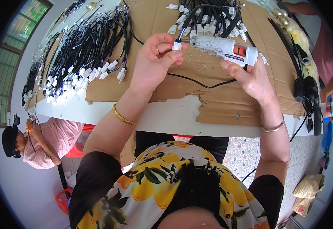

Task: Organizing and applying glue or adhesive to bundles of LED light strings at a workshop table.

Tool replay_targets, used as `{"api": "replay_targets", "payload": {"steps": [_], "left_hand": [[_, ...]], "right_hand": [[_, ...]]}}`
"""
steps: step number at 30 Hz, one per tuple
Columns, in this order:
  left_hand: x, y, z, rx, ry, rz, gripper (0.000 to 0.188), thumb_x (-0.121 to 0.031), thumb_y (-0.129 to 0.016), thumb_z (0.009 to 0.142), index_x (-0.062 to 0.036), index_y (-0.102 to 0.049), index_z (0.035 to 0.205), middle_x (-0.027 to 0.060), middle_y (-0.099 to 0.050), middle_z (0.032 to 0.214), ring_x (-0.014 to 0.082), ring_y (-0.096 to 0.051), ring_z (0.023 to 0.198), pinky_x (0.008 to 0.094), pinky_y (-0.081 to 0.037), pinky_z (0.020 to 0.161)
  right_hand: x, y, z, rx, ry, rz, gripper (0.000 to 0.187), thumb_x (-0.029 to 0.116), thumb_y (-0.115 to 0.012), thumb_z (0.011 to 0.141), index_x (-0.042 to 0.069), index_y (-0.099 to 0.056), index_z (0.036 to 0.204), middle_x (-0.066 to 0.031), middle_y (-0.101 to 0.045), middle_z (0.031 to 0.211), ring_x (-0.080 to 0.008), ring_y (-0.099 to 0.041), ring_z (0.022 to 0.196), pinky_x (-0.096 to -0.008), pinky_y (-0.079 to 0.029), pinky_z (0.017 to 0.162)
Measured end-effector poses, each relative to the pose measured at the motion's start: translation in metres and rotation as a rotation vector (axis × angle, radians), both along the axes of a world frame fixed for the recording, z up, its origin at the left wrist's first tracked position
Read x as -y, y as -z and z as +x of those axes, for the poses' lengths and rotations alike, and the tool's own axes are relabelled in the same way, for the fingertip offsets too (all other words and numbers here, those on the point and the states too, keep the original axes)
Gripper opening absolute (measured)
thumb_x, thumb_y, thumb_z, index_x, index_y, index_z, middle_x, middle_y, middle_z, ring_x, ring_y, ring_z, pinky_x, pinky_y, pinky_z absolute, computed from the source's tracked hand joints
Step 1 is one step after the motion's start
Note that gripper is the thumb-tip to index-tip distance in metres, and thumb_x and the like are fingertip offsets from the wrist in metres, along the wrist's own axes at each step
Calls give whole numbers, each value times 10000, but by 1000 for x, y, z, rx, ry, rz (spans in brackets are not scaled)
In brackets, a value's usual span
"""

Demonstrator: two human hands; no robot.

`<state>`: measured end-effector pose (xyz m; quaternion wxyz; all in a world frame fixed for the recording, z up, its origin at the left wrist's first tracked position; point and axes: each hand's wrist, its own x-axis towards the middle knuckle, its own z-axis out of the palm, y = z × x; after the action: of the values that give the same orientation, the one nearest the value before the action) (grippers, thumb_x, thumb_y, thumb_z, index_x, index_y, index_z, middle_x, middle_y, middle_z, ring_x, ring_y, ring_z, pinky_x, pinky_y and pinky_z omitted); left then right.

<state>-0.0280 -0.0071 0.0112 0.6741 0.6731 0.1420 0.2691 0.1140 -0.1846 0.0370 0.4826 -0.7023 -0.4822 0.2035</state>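
My left hand [155,61] pinches a small white plug connector [176,46] between thumb and fingers. Blue, white and black wires run up from the connector. In my right hand [248,76] is a white hot glue gun [216,46], its barrel coated with grey-white residue and an orange and black label on its side. Its thin nozzle points left and lies very close to the connector; whether they touch I cannot tell. Most of my right fingers are hidden behind the tool. Below both hands, a black cord [204,86] curves over the cardboard [231,110].
Bundles of black cables with white connectors lie at the left [86,49] and the far middle [208,19]. Black adapters [304,87] hang at the right table edge [250,131]. One person [52,143] sits at left; another person's arm [332,82] shows at right.
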Motion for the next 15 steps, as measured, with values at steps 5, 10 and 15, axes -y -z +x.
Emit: {"api": "replay_targets", "payload": {"steps": [5,10,15], "left_hand": [[-1,2,0,9,49,4,213,-3,-502,825,-7,-413,1019,151,-610,951,134,-570,711,262,-478,680],[-1,2,3,1,72,-10,245,-2,-495,829,18,-395,1052,132,-617,951,115,-564,701,236,-478,656],[0,0,1,9,69,-10,261,-6,-491,832,16,-387,1070,138,-616,951,116,-564,702,237,-478,658]], "right_hand": [[0,0,1,-14,-10,26,358,213,-652,786,-43,-517,998,-40,-601,845,-68,-533,770,-212,-449,675],[0,0,2,12,8,-8,395,231,-654,783,-50,-501,1015,-49,-600,862,-76,-544,791,-220,-455,690],[0,0,1,22,24,-16,410,236,-659,779,-48,-492,1023,-49,-601,858,-83,-554,802,-223,-459,698]]}}
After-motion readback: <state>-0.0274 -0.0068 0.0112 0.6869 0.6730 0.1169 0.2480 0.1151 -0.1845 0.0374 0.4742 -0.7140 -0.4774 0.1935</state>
